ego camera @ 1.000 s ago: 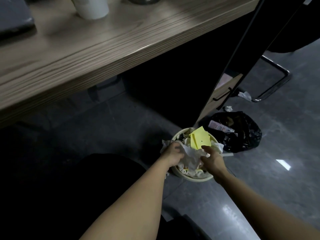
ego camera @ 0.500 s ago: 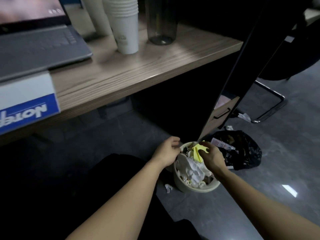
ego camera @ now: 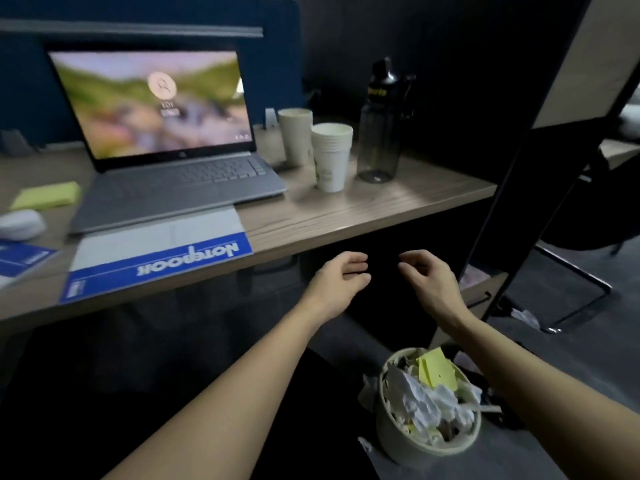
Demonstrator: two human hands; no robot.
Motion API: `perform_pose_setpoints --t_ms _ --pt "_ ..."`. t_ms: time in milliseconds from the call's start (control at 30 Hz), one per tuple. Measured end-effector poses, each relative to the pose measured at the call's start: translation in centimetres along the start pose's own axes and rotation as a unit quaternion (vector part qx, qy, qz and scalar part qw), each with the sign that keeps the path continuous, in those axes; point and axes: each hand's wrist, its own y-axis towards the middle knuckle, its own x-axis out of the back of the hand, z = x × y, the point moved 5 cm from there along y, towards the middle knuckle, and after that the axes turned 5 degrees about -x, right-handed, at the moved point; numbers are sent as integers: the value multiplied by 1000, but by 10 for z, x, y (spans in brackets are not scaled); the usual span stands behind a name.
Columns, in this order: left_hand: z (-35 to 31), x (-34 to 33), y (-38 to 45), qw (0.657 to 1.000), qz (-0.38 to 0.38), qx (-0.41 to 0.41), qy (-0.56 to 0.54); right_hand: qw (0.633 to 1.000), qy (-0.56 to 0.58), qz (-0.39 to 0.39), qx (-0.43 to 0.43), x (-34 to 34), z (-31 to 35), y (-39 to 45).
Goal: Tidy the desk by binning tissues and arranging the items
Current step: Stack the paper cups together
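A small round bin (ego camera: 408, 448) stands on the floor at lower right, filled with crumpled white tissues (ego camera: 424, 403) and a yellow sticky note (ego camera: 436, 370). My left hand (ego camera: 341, 282) and my right hand (ego camera: 427, 280) hover empty below the desk's front edge, well above the bin, fingers loosely curled and apart. On the wooden desk (ego camera: 363, 209) sit an open laptop (ego camera: 166, 147), a blue-and-white notebook (ego camera: 156, 252) in front of it, a stack of paper cups (ego camera: 330, 155), a second cup (ego camera: 296, 135) and a dark water bottle (ego camera: 381, 126).
A yellow sticky pad (ego camera: 46, 195), a white mouse (ego camera: 20, 223) and another blue booklet (ego camera: 20, 259) lie at the desk's left. A tissue scrap (ego camera: 365, 445) lies on the floor beside the bin. A black panel (ego camera: 526, 161) and chair legs (ego camera: 575, 292) stand to the right.
Both hands let go of the tissues in the bin and rose up to just under the desk edge. My view lifted from the floor to the desk.
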Motion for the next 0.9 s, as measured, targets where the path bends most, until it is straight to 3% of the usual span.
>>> perform_pose_setpoints --t_ms 167,433,700,900 --pt "-58 37 -8 998 -22 -61 13 997 22 -34 63 6 69 2" --pt "-110 120 -21 987 -94 -102 78 993 -16 19 116 -18 140 21" --pt "-106 179 -4 979 -142 -76 128 996 -27 32 84 -44 159 65" --pt "-88 182 33 978 -140 -60 141 999 -20 41 2 -67 135 102"
